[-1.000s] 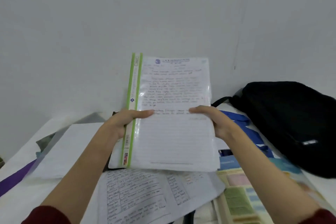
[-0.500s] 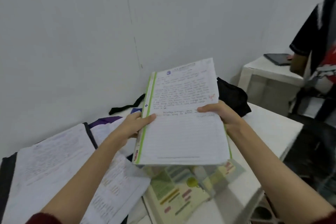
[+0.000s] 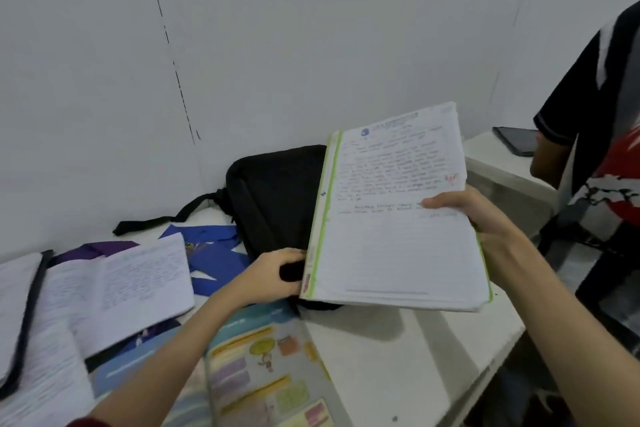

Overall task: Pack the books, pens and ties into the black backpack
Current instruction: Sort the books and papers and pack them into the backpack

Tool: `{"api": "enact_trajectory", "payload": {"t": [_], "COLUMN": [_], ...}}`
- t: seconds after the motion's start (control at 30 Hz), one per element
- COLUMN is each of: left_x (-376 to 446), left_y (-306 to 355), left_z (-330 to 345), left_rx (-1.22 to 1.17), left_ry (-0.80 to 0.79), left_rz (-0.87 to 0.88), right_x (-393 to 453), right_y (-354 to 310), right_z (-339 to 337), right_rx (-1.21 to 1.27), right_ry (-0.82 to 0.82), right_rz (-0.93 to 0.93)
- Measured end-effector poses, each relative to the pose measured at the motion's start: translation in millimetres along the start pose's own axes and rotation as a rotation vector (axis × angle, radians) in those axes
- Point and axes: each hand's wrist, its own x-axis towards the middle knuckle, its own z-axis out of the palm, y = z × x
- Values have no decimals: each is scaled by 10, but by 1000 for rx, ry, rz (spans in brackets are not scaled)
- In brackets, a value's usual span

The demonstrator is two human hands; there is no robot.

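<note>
A: Where are we w/ the packing?

B: Early, we'd judge. Our right hand [image 3: 485, 218] grips the green-edged notebook [image 3: 394, 218] by its right edge, thumb curled over the page, holding it in the air above the black backpack [image 3: 273, 194].

A: And the left?

B: Our left hand [image 3: 273, 274] is curled round the backpack's near edge, prob. to get it open; can't tell if it's unzipped.

A: What's left?

B: Plenty: open notebooks [image 3: 138, 288], a colourful textbook [image 3: 263, 364] and blue ties [image 3: 214, 253] lie on the table [image 3: 433, 350], just beside the bag. No pens in sight.
</note>
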Motion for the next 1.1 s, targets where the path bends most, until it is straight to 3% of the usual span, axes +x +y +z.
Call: {"api": "enact_trajectory", "payload": {"t": [0.07, 0.13, 0.23, 0.33, 0.4, 0.43, 0.5, 0.57, 0.6, 0.67, 0.73, 0.93, 1.0, 1.03, 1.1], "left_x": [54, 69, 103, 235, 328, 364, 420, 459, 493, 568, 648, 836, 920, 948, 996], "left_y": [-62, -119, -57, -137, -203, -224, -292, -341, -316, -163, 119, 902, 965, 950, 888], "left_z": [87, 175, 187, -6, -230, -349, -610, -848, -952, -1089, -1148, -911, -783, -776, -871], "left_rx": [123, 220, 151, 24, -329, -637, -1189, -1416, -1407, -1165, -633, 914, 1175, 1208, 1099], "left_ry": [-37, 31, 281, 525, 750, 863, 992, 1039, 1027, 942, 781, 128, -38, -42, 107], "left_rz": [-43, -108, -235, -528, -766, -827, -781, -741, -752, -775, -741, -177, -65, -61, -117], "right_x": [150, 317, 522, 665, 729, 750, 785, 813, 823, 830, 804, 725, 704, 697, 677], "right_y": [-89, -137, -105, -69, -71, -82, -108, -100, -88, -24, 50, 134, 135, 134, 113], "right_z": [-141, -234, -308, -287, -243, -217, -181, -153, -134, -72, 36, 313, 324, 322, 289], "right_rx": [-14, -31, -5, 32, 51, 51, 67, 113, 138, 189, 223, 209, 189, 187, 192], "right_ry": [-47, -58, -78, -108, -114, -103, -58, 6, 49, 183, 332, 538, 535, 529, 506], "right_rz": [16, 38, 61, 82, 94, 94, 79, 51, 30, -15, -54, -86, -96, -98, -107]}}
